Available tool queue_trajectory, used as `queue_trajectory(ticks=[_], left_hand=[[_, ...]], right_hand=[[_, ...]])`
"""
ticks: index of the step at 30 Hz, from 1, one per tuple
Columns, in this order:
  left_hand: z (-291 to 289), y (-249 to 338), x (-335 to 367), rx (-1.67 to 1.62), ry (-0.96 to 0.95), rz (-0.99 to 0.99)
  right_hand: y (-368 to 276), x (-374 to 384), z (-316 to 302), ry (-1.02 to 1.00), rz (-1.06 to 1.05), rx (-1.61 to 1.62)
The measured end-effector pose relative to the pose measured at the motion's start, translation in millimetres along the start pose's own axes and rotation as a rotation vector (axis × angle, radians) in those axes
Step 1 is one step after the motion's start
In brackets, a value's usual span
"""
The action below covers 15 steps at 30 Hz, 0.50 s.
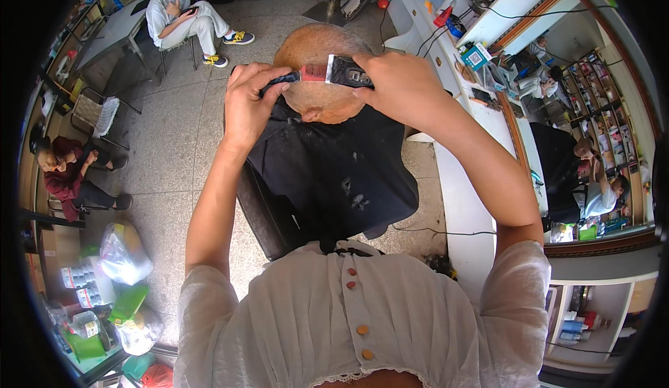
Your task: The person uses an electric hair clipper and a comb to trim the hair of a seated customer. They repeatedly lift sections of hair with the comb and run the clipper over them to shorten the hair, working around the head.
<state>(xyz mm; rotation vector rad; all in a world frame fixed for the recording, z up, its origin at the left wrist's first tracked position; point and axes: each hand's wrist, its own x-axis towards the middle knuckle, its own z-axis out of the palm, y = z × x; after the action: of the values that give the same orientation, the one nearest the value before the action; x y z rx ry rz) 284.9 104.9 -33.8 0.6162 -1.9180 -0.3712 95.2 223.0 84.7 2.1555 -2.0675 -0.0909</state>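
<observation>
A seated person's head (325, 99), with very short hair, is in front of me, above a black cape (327, 172) that covers the body. My left hand (249, 99) pinches the dark handle of a comb (313, 73), whose reddish toothed part lies flat across the head. From the other side, my right hand (397, 85) grips a black hair clipper (350, 73). The clipper's pale blade edge meets the comb's teeth, or comes very close to them. A few light hair clippings (357, 198) rest on the cape.
A white counter (463, 179) with a large framed mirror (592, 123) runs along my right. A cord (446, 232) trails beside it. Seated people, one in white (188, 22) and one in dark red (70, 172), are at left. Plastic bags (125, 252) stand at lower left.
</observation>
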Motion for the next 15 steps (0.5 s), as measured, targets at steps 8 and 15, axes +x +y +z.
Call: queue_trajectory(ticks=[8,15], left_hand=[[-7.2,-15.7,-1.5,-0.179,-0.230,-0.147],[-4.0,-20.9,7.9,-0.216,-0.145,-0.188]], right_hand=[[30.8,-2.9,-5.9,0.046,0.035,0.100],[59.8,4.7,-10.1,-0.118,0.092,0.177]])
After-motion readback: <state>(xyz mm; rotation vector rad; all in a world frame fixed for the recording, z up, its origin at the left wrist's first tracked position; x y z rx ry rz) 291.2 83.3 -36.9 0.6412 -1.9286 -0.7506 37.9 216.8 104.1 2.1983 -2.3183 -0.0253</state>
